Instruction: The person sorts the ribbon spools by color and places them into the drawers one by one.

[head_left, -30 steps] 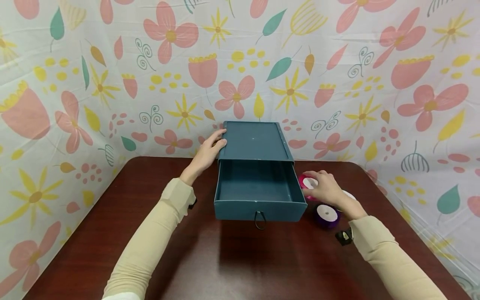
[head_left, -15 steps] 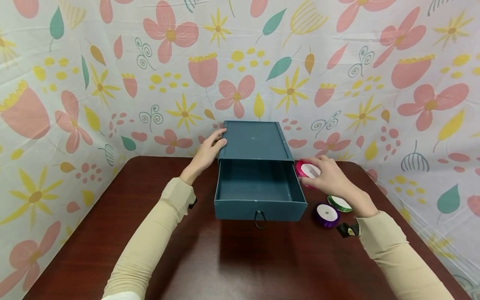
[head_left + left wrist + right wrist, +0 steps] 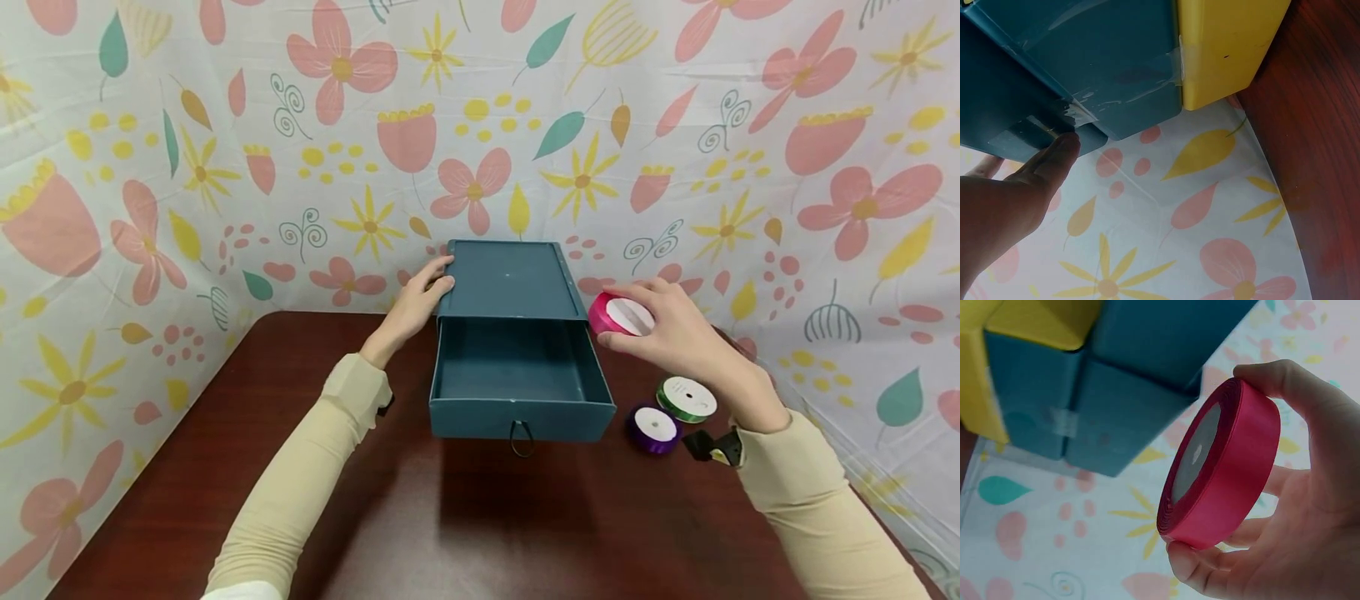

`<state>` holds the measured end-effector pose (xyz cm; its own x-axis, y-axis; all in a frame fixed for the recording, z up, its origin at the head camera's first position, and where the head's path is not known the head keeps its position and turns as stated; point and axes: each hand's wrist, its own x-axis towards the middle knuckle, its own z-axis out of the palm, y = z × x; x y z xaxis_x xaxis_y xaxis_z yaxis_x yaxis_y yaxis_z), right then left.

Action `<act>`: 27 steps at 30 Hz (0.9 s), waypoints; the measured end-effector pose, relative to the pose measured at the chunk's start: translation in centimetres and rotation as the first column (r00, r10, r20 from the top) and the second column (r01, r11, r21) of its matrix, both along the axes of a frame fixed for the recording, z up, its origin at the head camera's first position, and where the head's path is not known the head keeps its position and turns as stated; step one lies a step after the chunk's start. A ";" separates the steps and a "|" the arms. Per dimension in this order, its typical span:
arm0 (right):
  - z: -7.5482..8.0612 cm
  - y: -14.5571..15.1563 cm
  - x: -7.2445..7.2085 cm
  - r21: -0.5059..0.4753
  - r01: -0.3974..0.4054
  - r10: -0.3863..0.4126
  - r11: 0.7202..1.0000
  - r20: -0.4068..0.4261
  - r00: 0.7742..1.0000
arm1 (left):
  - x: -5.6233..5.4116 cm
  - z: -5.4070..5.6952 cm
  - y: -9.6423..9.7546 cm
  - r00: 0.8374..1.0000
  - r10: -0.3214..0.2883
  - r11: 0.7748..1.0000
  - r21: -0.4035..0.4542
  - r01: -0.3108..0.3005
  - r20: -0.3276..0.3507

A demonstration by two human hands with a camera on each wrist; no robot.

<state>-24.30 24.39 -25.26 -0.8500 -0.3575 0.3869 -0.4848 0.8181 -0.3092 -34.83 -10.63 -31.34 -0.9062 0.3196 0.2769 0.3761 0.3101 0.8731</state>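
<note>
A dark blue drawer unit (image 3: 510, 279) stands at the back of the table, its top drawer (image 3: 487, 419) pulled out and bare inside. My left hand (image 3: 408, 315) lies against the unit's left side near the top, fingers extended. In the left wrist view, the thumb (image 3: 1060, 156) touches the blue wall. Right of the unit, my right hand (image 3: 682, 333) pinches a roll of pink ribbon (image 3: 602, 314) by its edges, raised beside the unit's upper right edge. The right wrist view shows the ribbon roll (image 3: 1235, 469) between thumb and fingers, its white core facing the unit.
A roll of green ribbon (image 3: 687, 398) and a roll of purple ribbon (image 3: 654, 427) lie on the dark red table (image 3: 360, 508) at the right. A yellow section (image 3: 1222, 56) sits below the blue ones in the unit. Flower-patterned cloth (image 3: 480, 125) hangs close behind.
My right hand has taken the pink ribbon roll up off the table, rising and moving slightly right, which uncovers the green roll. The left hand and the drawer unit stay put.
</note>
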 end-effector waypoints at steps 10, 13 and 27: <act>1.4 -3.3 1.8 -0.033 -0.128 0.129 0.991 0.026 0.991 | 0.1 0.1 0.0 1.000 0.003 1.000 -0.015 -0.003 -0.005; 1.6 -4.5 2.3 -0.030 -0.166 0.168 0.986 0.071 0.983 | 0.1 0.1 0.0 1.000 0.003 1.000 -0.015 -0.003 0.000; 0.7 -8.5 2.7 0.011 -0.295 0.290 0.955 0.144 0.946 | 0.3 0.2 0.1 1.000 0.012 1.000 -0.011 -0.012 -0.003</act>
<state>-21.57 15.92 -24.60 -0.7507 -0.6088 0.2566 -0.6584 0.6573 -0.3666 -34.57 -10.52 -31.14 -0.9091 0.3117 0.2763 0.3751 0.3245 0.8683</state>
